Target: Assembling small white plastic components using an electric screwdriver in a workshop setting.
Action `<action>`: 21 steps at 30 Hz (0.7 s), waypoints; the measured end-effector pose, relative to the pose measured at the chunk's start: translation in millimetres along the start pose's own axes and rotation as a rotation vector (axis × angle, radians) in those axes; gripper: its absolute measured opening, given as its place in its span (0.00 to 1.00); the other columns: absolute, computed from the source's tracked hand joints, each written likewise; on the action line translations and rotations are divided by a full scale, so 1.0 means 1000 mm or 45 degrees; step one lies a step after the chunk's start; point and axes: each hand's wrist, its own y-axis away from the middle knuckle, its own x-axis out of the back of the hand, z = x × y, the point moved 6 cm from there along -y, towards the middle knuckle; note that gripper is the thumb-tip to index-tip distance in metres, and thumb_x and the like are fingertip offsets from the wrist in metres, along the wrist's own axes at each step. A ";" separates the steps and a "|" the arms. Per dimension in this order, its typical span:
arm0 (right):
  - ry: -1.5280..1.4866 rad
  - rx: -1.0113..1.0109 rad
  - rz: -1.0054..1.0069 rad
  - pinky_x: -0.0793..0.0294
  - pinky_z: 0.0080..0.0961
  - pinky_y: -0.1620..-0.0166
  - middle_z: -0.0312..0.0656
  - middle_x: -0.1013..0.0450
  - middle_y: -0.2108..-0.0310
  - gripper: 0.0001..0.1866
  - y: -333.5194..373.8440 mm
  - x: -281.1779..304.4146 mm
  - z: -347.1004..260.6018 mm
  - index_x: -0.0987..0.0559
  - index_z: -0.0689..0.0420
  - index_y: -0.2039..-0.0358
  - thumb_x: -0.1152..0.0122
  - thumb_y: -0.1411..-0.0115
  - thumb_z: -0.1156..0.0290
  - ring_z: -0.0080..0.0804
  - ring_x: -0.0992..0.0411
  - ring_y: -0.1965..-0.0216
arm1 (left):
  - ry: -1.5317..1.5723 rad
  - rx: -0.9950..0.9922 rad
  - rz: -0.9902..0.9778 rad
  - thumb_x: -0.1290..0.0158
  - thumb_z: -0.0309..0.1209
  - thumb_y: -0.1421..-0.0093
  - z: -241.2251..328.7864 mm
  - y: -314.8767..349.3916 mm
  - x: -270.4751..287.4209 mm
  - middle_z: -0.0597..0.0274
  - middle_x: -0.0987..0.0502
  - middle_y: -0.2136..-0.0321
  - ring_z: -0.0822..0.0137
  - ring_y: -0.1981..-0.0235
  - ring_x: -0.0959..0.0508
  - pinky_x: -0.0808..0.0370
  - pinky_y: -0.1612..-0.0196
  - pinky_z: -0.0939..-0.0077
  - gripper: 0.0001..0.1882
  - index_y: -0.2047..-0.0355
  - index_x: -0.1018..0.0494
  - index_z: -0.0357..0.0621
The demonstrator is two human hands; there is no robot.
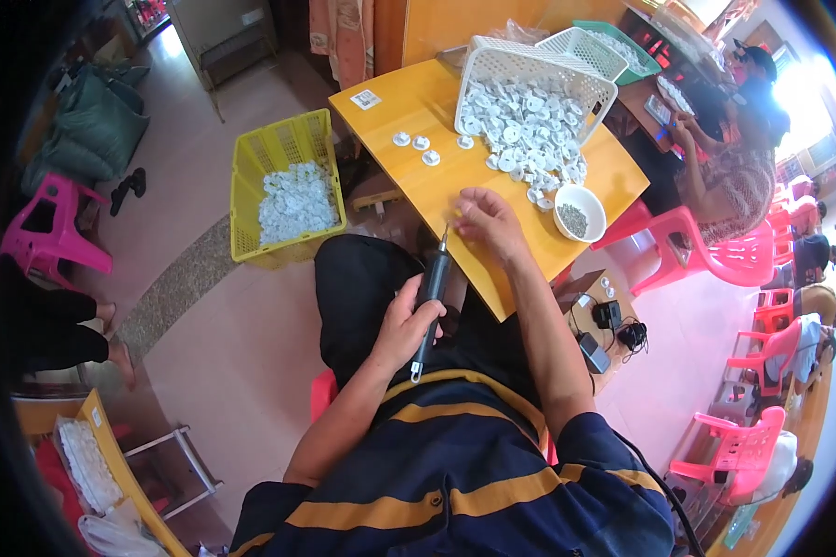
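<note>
A black electric screwdriver [431, 311] is gripped in my left hand [407, 325], its thin bit pointing up and away from me. Close to the bit's tip, my right hand [488, 221] has its fingertips pinched together over the table edge; whatever they hold is too small to make out. Beyond the hands, a few loose white round plastic parts [431, 159] lie on the yellow table [395, 107]. Many more of these parts spill from a tipped white basket [604, 97]. To the right of my right hand stands a white bowl [593, 206] of small metal screws [573, 221].
A yellow crate [240, 200] of white parts stands on the floor at left. Right of the table are a small stand with black adapters [607, 316] and a pink chair [729, 251] with a seated person [729, 176]. A pink stool [60, 223] is far left.
</note>
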 end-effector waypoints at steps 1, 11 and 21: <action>0.002 0.005 -0.006 0.22 0.22 0.62 0.39 0.23 0.59 0.14 -0.010 -0.001 -0.002 0.24 0.60 0.50 0.37 0.35 0.72 0.26 0.23 0.65 | 0.000 -0.008 0.003 0.49 0.30 0.36 0.001 0.000 0.001 0.62 0.24 0.68 0.73 0.76 0.23 0.24 0.73 0.77 0.26 0.37 0.37 0.41; 1.630 0.889 0.388 0.22 0.41 0.52 0.47 0.26 0.48 0.18 -0.094 -0.019 -0.059 0.21 0.50 0.50 0.39 0.42 0.74 0.49 0.24 0.52 | 0.145 0.039 0.056 0.50 0.30 0.35 0.001 0.002 0.006 0.62 0.23 0.68 0.73 0.76 0.23 0.24 0.74 0.77 0.26 0.38 0.37 0.42; 1.832 0.632 0.416 0.23 0.44 0.53 0.52 0.25 0.57 0.12 -0.119 -0.017 -0.042 0.18 0.53 0.56 0.42 0.38 0.67 0.53 0.23 0.57 | 0.191 0.009 0.076 0.48 0.29 0.36 0.008 0.003 0.006 0.64 0.23 0.70 0.74 0.77 0.23 0.25 0.72 0.79 0.25 0.39 0.35 0.41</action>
